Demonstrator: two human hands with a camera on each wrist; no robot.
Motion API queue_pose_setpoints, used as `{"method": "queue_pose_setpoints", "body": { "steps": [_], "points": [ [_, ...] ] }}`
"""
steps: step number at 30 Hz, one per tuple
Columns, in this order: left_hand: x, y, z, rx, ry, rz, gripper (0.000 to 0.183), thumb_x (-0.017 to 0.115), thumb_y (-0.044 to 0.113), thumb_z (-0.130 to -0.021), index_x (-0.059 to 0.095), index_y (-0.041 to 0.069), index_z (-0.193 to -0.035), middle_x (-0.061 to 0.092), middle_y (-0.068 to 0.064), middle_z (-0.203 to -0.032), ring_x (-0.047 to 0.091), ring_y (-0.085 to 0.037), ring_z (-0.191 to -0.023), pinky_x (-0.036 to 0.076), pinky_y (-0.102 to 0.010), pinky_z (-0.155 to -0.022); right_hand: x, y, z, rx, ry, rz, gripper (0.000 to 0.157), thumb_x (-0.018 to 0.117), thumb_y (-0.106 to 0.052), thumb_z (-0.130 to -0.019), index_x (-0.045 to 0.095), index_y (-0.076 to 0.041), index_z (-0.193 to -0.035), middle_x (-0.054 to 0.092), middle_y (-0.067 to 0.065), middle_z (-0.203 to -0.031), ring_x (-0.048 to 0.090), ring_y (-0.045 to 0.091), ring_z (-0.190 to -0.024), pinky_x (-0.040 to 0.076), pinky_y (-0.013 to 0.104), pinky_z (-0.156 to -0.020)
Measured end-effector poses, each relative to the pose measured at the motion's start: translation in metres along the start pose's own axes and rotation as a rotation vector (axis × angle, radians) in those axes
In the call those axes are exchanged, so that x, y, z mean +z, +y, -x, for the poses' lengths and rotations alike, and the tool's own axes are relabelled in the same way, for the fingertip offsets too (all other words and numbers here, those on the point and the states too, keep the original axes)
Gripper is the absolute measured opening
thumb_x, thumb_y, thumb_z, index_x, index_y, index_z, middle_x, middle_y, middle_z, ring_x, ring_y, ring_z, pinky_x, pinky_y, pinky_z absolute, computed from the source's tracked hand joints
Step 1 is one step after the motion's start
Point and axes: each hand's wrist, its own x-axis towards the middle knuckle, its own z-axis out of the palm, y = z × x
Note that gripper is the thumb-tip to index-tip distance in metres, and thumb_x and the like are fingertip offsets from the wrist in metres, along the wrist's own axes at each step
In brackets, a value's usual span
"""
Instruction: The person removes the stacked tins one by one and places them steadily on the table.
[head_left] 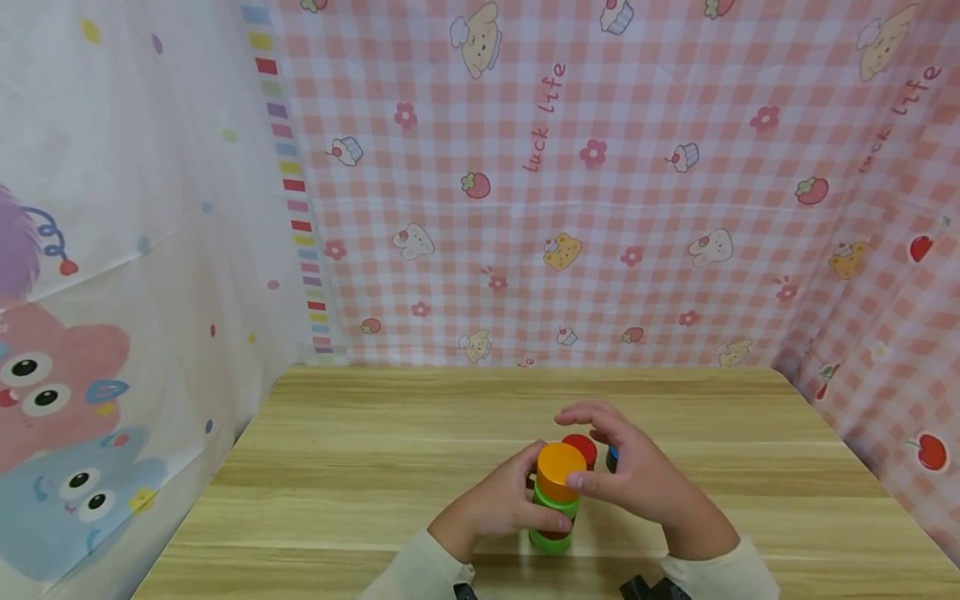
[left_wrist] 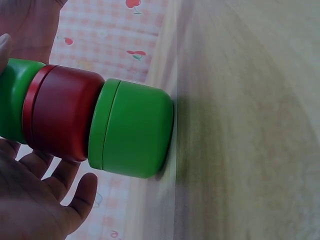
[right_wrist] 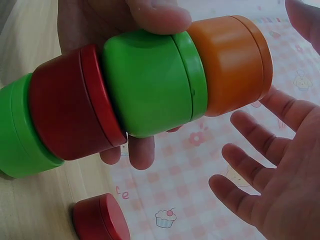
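A stack of small round lidded jars stands on the table, with a lower green jar [left_wrist: 132, 130], a red jar [right_wrist: 75, 107], an upper green jar [right_wrist: 155, 82] and an orange jar [head_left: 561, 471] on top. My left hand [head_left: 495, 504] grips the stack, thumb on the upper green jar and fingers behind it. At the stack's right side is my right hand [head_left: 637, 479], its fingers spread and lightly bent. In the head view its thumb overlaps the orange jar's edge; I cannot tell whether it presses there.
Behind the stack another red jar [head_left: 583, 448] rests on the wooden table [head_left: 360, 450]. A jar with a blue top [head_left: 612, 458] is mostly hidden by my right hand. A pink checked cloth [head_left: 525, 208] hangs at the table's back edge.
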Motion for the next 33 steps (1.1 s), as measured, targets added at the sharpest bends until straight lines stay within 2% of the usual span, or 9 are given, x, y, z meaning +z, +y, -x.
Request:
{"method": "queue_pose_setpoints", "body": {
  "steps": [7, 10, 16, 26, 33],
  "points": [
    [0.001, 0.000, 0.001, -0.004, 0.004, 0.028, 0.052, 0.086, 0.017, -0.089, 0.058, 0.022, -0.133, 0.063, 0.007, -0.126, 0.059, -0.016, -0.114, 0.054, -0.029, -0.098, 0.004, 0.004, -0.001, -0.016, -0.038, -0.023, 0.051, 0.082, -0.015, -0.089, 0.064, -0.021, -0.136, 0.058, 0.003, -0.140, 0.061, 0.022, -0.118, 0.044, 0.062, -0.103],
    [0.001, 0.000, 0.001, -0.007, 0.008, 0.032, 0.053, 0.086, 0.016, -0.089, 0.058, 0.023, -0.134, 0.062, 0.007, -0.126, 0.059, -0.016, -0.114, 0.054, -0.028, -0.098, 0.005, 0.004, -0.001, 0.004, -0.041, -0.031, 0.050, 0.084, -0.015, -0.088, 0.065, -0.021, -0.134, 0.057, 0.004, -0.140, 0.059, 0.024, -0.120, 0.044, 0.063, -0.103],
    [0.000, -0.003, 0.000, 0.001, 0.006, 0.014, 0.060, 0.086, 0.019, -0.089, 0.057, 0.029, -0.141, 0.061, 0.009, -0.131, 0.057, -0.016, -0.116, 0.053, -0.032, -0.099, 0.008, 0.004, -0.001, 0.074, -0.052, -0.051, 0.045, 0.084, -0.015, -0.088, 0.067, -0.018, -0.129, 0.056, 0.008, -0.142, 0.055, 0.038, -0.127, 0.041, 0.068, -0.103],
    [-0.001, -0.006, -0.002, 0.016, -0.012, -0.003, 0.065, 0.086, 0.022, -0.089, 0.054, 0.034, -0.144, 0.060, 0.011, -0.134, 0.056, -0.015, -0.117, 0.052, -0.033, -0.099, 0.011, 0.003, -0.001, 0.107, -0.063, -0.005, 0.040, 0.085, -0.021, -0.088, 0.069, -0.018, -0.125, 0.059, 0.006, -0.140, 0.059, 0.032, -0.120, 0.044, 0.057, -0.100],
    [-0.001, -0.007, -0.002, 0.022, -0.010, -0.016, 0.065, 0.086, 0.023, -0.088, 0.054, 0.035, -0.144, 0.061, 0.012, -0.134, 0.056, -0.013, -0.119, 0.049, -0.037, -0.102, 0.010, 0.006, -0.002, 0.118, -0.076, -0.010, 0.043, 0.086, -0.023, -0.086, 0.070, -0.019, -0.126, 0.059, 0.005, -0.138, 0.060, 0.027, -0.115, 0.044, 0.056, -0.100]
  ]
}}
